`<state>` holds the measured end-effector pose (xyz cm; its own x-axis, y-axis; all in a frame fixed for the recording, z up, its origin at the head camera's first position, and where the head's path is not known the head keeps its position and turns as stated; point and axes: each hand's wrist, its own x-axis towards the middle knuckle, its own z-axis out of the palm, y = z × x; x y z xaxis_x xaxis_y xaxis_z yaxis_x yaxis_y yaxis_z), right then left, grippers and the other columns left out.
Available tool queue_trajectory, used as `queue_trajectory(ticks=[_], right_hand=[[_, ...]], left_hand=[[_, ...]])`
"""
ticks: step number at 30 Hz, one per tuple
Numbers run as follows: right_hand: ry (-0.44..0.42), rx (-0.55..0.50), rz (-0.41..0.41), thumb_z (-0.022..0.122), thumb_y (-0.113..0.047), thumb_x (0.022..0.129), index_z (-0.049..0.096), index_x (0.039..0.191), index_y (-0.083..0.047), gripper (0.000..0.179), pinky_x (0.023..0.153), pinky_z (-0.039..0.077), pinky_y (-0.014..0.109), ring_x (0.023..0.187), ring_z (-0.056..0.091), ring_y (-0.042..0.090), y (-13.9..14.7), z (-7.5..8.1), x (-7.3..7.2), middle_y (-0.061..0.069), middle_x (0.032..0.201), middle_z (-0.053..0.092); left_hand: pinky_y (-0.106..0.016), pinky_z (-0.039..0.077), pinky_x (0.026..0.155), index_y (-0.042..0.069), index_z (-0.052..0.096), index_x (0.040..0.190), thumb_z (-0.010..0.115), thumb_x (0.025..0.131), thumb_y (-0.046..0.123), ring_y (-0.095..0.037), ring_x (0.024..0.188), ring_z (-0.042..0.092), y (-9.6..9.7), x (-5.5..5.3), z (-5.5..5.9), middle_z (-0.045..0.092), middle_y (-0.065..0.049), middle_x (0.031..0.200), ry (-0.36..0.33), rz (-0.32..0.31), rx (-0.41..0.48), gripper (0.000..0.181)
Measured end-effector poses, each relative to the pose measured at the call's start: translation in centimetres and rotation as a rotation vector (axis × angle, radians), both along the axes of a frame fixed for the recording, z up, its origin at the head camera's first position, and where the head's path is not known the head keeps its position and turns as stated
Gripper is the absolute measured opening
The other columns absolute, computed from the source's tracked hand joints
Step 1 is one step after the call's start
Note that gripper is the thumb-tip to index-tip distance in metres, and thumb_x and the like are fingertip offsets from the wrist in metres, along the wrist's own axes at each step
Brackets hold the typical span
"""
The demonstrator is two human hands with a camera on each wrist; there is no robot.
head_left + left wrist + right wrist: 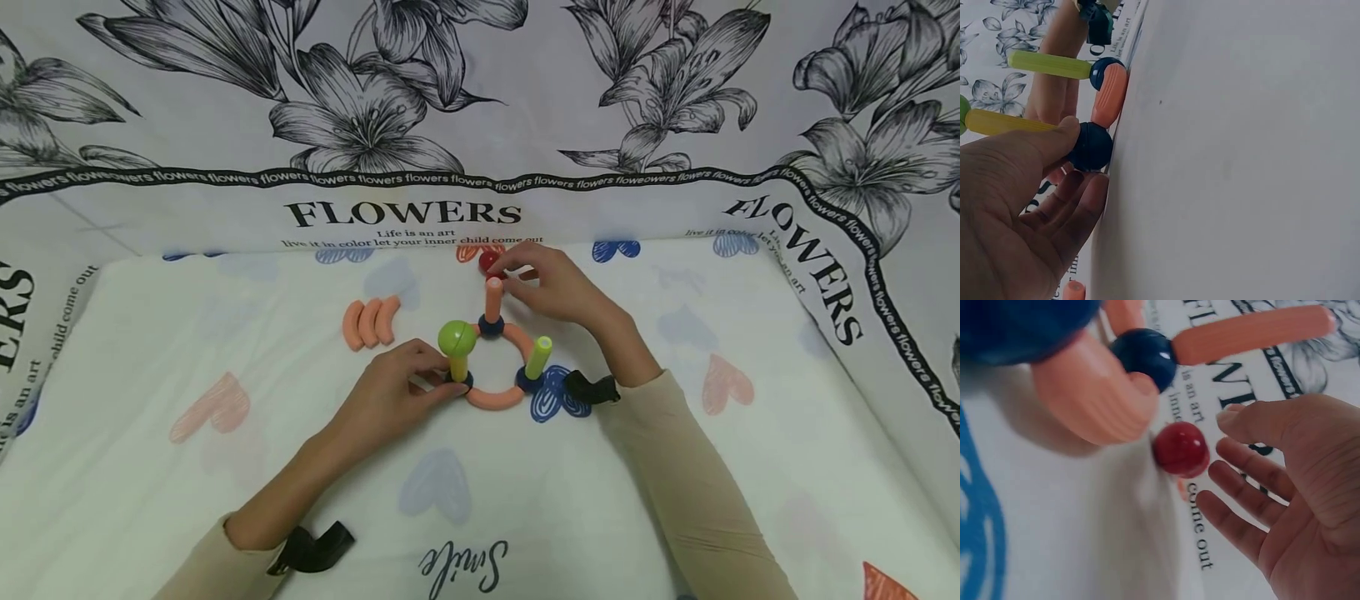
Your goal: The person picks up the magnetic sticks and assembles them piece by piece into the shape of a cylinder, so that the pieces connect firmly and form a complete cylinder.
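A ring of orange curved pieces (495, 400) joined by dark blue balls lies mid-table. Three sticks rise from it: an orange stick (492, 300) at the back, a light green stick (538, 358) at the right, and a yellow stick (1010, 123) topped by a green ball (457, 339) at the left. My left hand (390, 387) pinches the blue ball (1091, 147) under the yellow stick, thumb on top. Behind the ring, my right hand (558, 283) reaches toward a red ball (1180, 449), its spread fingers just beside it in the right wrist view.
Several loose orange curved pieces (371, 322) lie side by side to the left of the ring. The white cloth (562, 508) has printed hearts and lettering. Behind the table hangs a flower-patterned cloth (510, 125).
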<state>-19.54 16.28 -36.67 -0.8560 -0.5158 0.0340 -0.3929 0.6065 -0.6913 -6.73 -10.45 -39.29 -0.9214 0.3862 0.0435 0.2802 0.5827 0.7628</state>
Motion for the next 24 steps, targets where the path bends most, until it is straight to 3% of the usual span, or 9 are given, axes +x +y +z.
queue_trajectory(ticks=[8,17,24], right_hand=[[0.009,0.124,-0.036,0.076,-0.021,0.099,0.076,0.128,-0.015,0.030,0.110,0.054,0.047,0.128,0.060,0.026,-0.3,0.0,0.1,0.007,0.136,0.066],[0.023,0.130,-0.036,0.075,-0.013,0.098,0.075,0.130,-0.014,0.032,0.107,0.056,0.043,0.126,0.062,0.026,-0.8,-0.7,0.0,0.009,0.136,0.065],[0.017,0.130,-0.042,0.077,-0.017,0.098,0.074,0.130,-0.014,0.032,0.106,0.056,0.042,0.119,0.065,0.024,-1.0,-1.1,0.1,0.009,0.128,0.065]], left_hand=[[-0.023,0.060,0.078,0.024,0.081,0.108,0.087,0.090,0.029,-0.005,0.094,0.072,0.2,-0.2,0.4,0.071,0.007,0.103,-0.013,-0.001,-0.006,0.020],[-0.028,0.062,0.082,0.022,0.081,0.113,0.087,0.089,0.030,-0.003,0.089,0.074,0.3,0.4,0.3,0.074,0.006,0.103,-0.050,0.064,-0.005,0.026],[-0.027,0.063,0.080,0.018,0.080,0.110,0.089,0.088,0.028,-0.010,0.096,0.073,0.9,0.9,0.2,0.070,0.002,0.107,0.000,0.093,-0.052,0.026]])
